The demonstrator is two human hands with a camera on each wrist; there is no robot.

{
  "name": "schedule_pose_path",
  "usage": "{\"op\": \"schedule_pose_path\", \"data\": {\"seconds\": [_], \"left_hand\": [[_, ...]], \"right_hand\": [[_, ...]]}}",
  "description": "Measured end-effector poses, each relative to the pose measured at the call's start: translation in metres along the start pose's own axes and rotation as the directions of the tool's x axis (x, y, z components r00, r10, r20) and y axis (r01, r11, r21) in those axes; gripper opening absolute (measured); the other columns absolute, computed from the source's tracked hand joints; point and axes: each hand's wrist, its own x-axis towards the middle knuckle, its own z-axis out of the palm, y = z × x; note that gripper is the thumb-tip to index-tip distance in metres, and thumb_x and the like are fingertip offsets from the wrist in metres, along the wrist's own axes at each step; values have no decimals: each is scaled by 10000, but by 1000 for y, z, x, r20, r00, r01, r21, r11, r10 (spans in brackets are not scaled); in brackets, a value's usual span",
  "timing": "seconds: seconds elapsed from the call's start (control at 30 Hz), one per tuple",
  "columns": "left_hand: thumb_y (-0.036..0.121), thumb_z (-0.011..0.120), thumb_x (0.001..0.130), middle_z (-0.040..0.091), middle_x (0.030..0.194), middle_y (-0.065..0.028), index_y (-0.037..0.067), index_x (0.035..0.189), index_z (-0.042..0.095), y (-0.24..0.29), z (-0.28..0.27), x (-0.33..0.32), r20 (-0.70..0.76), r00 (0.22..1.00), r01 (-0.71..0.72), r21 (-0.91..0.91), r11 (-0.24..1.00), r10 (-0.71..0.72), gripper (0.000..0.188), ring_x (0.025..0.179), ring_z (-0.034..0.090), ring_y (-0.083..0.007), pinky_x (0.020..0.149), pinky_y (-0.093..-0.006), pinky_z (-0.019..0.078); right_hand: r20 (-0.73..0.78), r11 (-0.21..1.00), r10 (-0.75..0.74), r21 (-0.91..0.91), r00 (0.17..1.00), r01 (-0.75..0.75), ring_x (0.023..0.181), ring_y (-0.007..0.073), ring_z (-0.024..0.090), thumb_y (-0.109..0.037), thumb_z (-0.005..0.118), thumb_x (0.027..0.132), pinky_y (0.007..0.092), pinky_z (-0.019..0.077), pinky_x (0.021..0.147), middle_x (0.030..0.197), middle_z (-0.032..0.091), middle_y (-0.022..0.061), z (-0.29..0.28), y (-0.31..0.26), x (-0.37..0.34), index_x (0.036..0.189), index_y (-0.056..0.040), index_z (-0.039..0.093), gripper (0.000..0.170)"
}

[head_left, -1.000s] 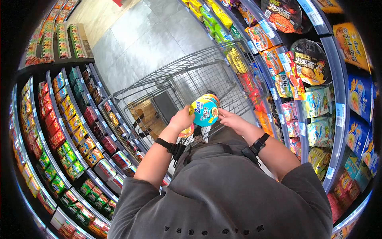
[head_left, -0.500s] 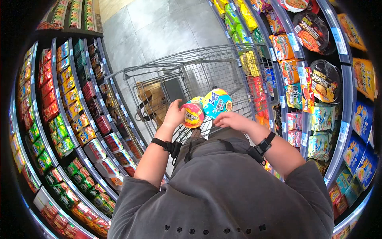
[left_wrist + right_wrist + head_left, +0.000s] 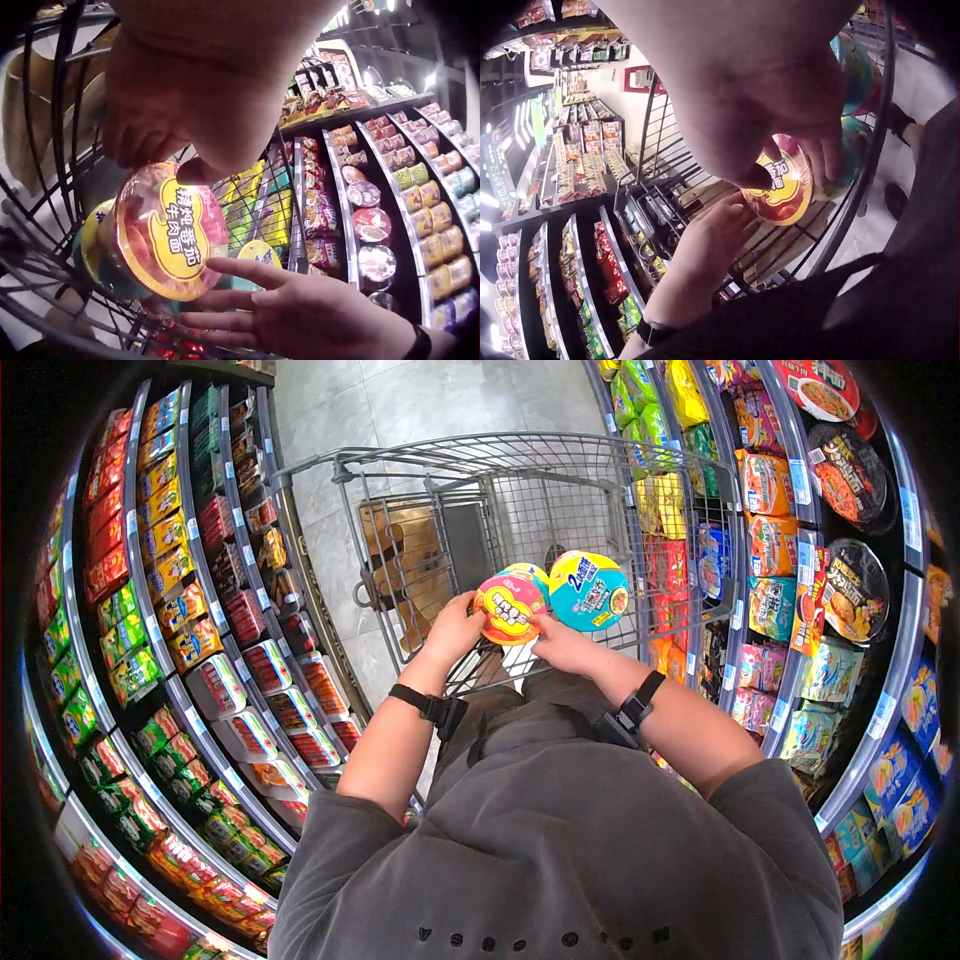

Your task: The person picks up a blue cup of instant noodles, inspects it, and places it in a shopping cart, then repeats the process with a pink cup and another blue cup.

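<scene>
My left hand (image 3: pixel 457 628) holds a pink-red instant noodle cup (image 3: pixel 508 612) by its side, its yellow-labelled lid facing up. In the left wrist view, my right hand (image 3: pixel 300 311) reaches to the same cup with straight, spread fingers touching its edge. The right wrist view has that hand over part of the lid, hiding it. A teal and yellow noodle cup (image 3: pixel 590 592) stands just to the right. Behind the pink one, another yellow-and-teal lid (image 3: pixel 530 573) shows in part.
The wire shopping cart (image 3: pixel 520 450) surrounds the cups, with a brown paper bag (image 3: pixel 395 550) at its left. Shelves of packaged food (image 3: pixel 165 530) line the left side. Noodle bowls (image 3: pixel 855 590) and packets fill shelves on the right. Grey floor tiles (image 3: pixel 420 400) lie ahead.
The right hand has left the teal cup and come to the pink cup, which the left hand now holds further up and in front. Cart and shelves have shifted in the view.
</scene>
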Motion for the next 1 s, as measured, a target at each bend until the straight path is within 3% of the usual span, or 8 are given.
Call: {"op": "schedule_pose_path", "data": {"seconds": [0.13,0.37,0.47,0.57,0.7,0.73,0.87,1.0], "left_hand": [[207,617,908,635,1319,-285,-56,1364,578,22,-23,-17,-1,1000,-26,-18,999,26,528,1258,600,-420,1084,-438,465],[253,660,937,593,1403,-273,-55,1422,530,39,-80,-64,-54,979,-200,-51,978,197,589,1343,561,-366,1135,-395,432],[213,660,975,487,1540,-221,-24,1523,430,57,-108,-95,-2,912,-387,-326,862,409,639,1433,477,-307,1185,-402,372],[195,667,971,428,1591,-212,-1,1558,391,76,-130,-122,-10,781,-600,-290,746,624,677,1489,403,-289,1221,-395,315],[277,778,884,318,1650,-224,-15,1627,189,113,-141,-152,51,595,-778,-216,590,802,993,1530,328,-315,1249,-406,255],[313,859,805,279,1666,-176,2,1646,73,119,-139,-154,112,603,-744,-279,608,790,1192,1539,280,-247,1254,-394,222],[202,918,734,324,1616,-210,-7,1634,-37,145,-118,-169,180,528,-688,-482,543,830,1329,1504,334,-270,1236,-397,278],[211,914,730,329,1613,-179,16,1640,-36,161,-99,-175,219,509,-581,-626,520,832,1330,1496,345,-266,1233,-403,281]], "right_hand": [[-68,988,-154,-6,986,154,1241,368,613,-182,622,926,402,489,1033,1289,637,267,6,11,8,1503,6,433,636],[-119,949,-166,250,979,191,817,150,690,-102,559,989,295,539,706,972,622,63,-10,-53,-49,1432,-85,498,448],[-155,819,-202,516,967,253,772,131,652,-122,551,1031,301,556,730,934,631,48,-18,-82,-90,1377,-93,542,347],[-206,622,-225,722,952,303,765,136,640,-147,540,1041,314,561,753,922,637,49,-15,-99,-130,1345,-78,572,313],[-327,389,-352,801,877,455,749,157,643,-167,561,1019,318,540,736,927,680,66,2,-115,-191,1364,-26,581,373],[-374,331,-360,806,855,491,741,165,646,-172,554,1014,338,541,741,910,685,74,10,-118,-203,1393,-14,557,411],[-486,179,-435,778,758,602,811,191,671,-178,579,997,356,545,761,913,684,84,33,-114,-246,1458,9,483,507],[-603,192,-380,690,701,698,918,222,684,-222,637,956,386,561,841,993,690,111,53,-117,-289,1545,8,395,677]]}}
